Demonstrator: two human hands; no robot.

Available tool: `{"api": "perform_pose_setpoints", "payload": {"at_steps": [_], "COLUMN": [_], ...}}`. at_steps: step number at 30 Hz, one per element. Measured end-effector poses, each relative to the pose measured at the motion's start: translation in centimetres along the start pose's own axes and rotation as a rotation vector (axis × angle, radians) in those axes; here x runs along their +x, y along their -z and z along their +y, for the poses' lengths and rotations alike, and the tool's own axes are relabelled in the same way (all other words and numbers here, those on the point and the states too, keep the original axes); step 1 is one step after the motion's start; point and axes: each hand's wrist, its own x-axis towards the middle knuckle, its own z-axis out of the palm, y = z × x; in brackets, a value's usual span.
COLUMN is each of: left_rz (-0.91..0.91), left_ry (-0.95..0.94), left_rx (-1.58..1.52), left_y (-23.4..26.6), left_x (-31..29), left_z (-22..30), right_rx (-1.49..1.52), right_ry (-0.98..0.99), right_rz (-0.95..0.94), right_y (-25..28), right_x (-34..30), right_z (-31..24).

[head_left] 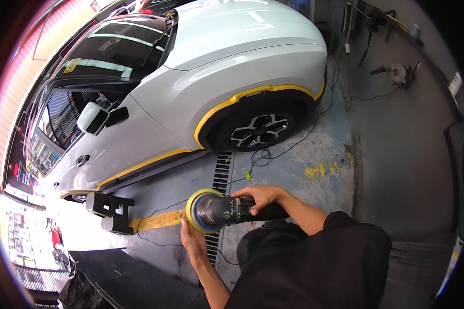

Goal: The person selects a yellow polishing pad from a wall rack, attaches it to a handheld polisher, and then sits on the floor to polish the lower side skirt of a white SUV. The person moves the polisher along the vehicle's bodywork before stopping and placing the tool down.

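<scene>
A black power polisher (219, 210) lies sideways in front of my body, a round yellow foam polishing pad (191, 210) on its head facing left. My right hand (262, 199) is closed around the polisher's black body from above. My left hand (192, 241) grips the pad's lower left rim; its fingers run up along the pad's outer face, and some of them are partly hidden. Beyond both hands stands a white car (178, 100), with yellow masking tape (219, 107) along its front wheel arch and lower sill. The polisher is apart from the car.
A dark cable (288, 150) trails across the floor and coils near the front wheel (259, 131). A black step stool (111, 211) stands at left. A drain grate (222, 172) crosses the floor. On the right wall (402, 154) hang tools. A dark panel (134, 275) lies at lower left.
</scene>
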Motion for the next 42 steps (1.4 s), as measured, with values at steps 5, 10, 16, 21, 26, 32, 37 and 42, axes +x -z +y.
{"api": "perform_pose_setpoints", "payload": {"at_steps": [5, 10, 16, 21, 26, 32, 37, 42], "left_rz": [0.08, -0.112, -0.249, -0.328, -0.269, -0.476, -0.727, -0.847], "left_ry": [-0.044, 0.005, 0.121, 0.373, 0.519, 0.408, 0.215, 0.183], "left_rx": [0.104, -0.117, -0.366, -0.704, -0.939, -0.618, -0.635, -0.473], "left_y": [-0.2, -1.9, -7.3, -9.8, -8.4, -8.7, -13.1, -15.8], "left_x": [-2.7, -5.9, -9.7, -12.9, -12.8, -8.8, -5.6, -4.9], "left_z": [-2.8, -4.9, -7.4, -8.1, -7.9, -5.2, -2.1, -1.7], "right_rx": [-0.036, -0.018, -0.089, -0.055, -0.064, 0.168, 0.255, 0.124], "right_ry": [0.006, 0.138, 0.314, 0.311, 0.344, 0.368, 0.356, 0.348], "right_rz": [0.233, 0.341, 0.514, 0.637, 0.641, 0.509, 0.443, 0.44], "right_y": [-3.6, -9.1, -13.5, -16.4, -18.4, -19.3, -19.9, -19.7], "right_x": [-2.7, -5.5, -8.6, -11.9, -13.7, -14.9, -15.9, -17.5], "right_z": [0.3, 0.7, 2.3, 3.3, 3.7, 1.8, 0.9, 1.5]}}
